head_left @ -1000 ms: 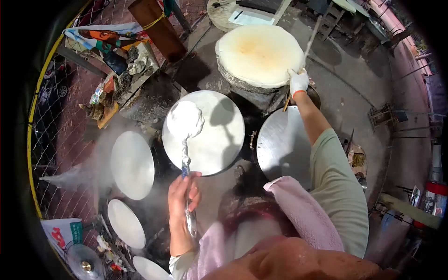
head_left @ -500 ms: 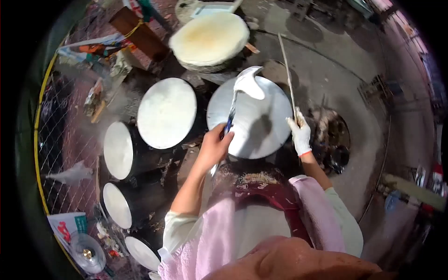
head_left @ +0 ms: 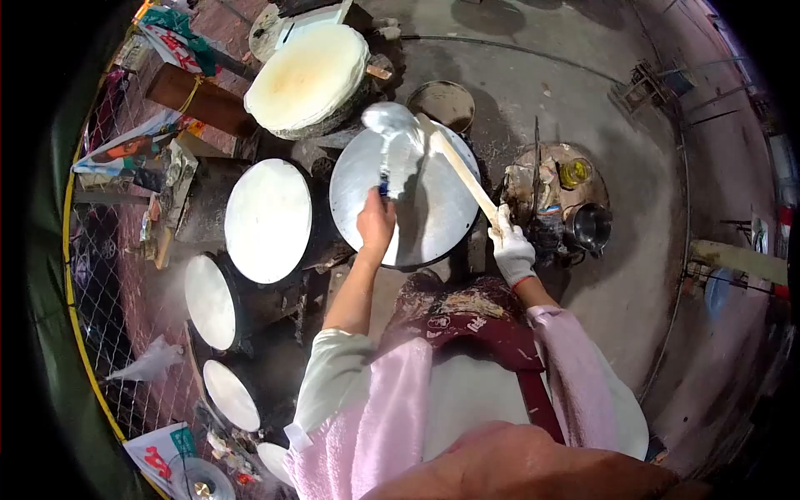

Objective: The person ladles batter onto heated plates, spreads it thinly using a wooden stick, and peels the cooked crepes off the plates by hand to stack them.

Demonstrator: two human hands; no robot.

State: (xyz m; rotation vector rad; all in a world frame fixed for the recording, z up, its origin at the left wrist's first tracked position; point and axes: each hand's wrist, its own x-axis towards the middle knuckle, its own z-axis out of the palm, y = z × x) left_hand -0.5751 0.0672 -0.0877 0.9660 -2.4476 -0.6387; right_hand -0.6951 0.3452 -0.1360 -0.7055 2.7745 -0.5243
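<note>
I see a round metal griddle (head_left: 429,229) in front of the person. The bare left hand (head_left: 377,223) is over the griddle's near left part, closed round the handle of a ladle (head_left: 390,119). The ladle's round end is over the griddle's far edge; I can't tell if they touch. The gloved right hand (head_left: 510,250) is just off the griddle's right side and grips a wooden stick (head_left: 465,172). The stick leans across the griddle, its far end near the ladle. To the griddle's left I see a big white round pan (head_left: 268,221). Past its far left edge is a pile of flat pale rounds (head_left: 308,75). A silver pot (head_left: 589,227) is well to the griddle's right.
</note>
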